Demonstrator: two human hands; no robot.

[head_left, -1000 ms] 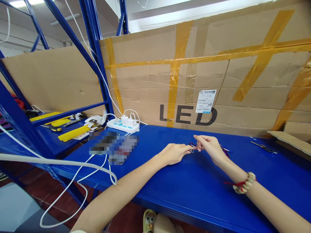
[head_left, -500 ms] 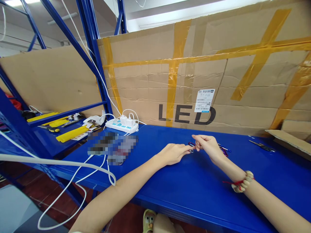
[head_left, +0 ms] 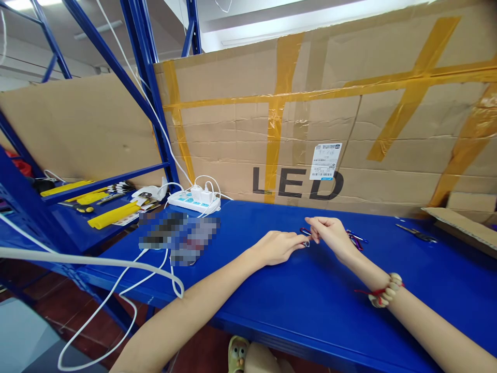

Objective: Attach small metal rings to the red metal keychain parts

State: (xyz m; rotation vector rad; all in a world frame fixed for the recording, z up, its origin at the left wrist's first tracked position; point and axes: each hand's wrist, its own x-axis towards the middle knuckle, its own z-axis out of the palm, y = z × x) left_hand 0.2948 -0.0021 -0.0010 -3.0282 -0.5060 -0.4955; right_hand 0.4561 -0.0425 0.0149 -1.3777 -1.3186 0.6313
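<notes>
Over the blue tabletop (head_left: 295, 300) my two hands meet, fingertips almost touching. My left hand (head_left: 276, 247) lies low with its fingers pressed together at a small metal ring (head_left: 306, 244). My right hand (head_left: 330, 235), palm side partly turned up, has its fingers curled in beside a dark purple loop (head_left: 305, 231) that looks like a carabiner. Fingers hide most of both small pieces. Just behind the right wrist lie more purple loop-shaped pieces (head_left: 355, 241) and a blue pen (head_left: 359, 237), partly covered by the hand.
Scissors (head_left: 417, 233) lie to the right, near a cardboard flap (head_left: 462, 228). A large cardboard sheet (head_left: 233, 134) walls off the back. At left are a white power strip (head_left: 182, 200), two blurred-out flat objects (head_left: 196, 243) and white cables (head_left: 128, 264) hanging over the edge.
Both hands hold nearly the same pose; the view has shifted slightly. No object has visibly been picked up or let go.
</notes>
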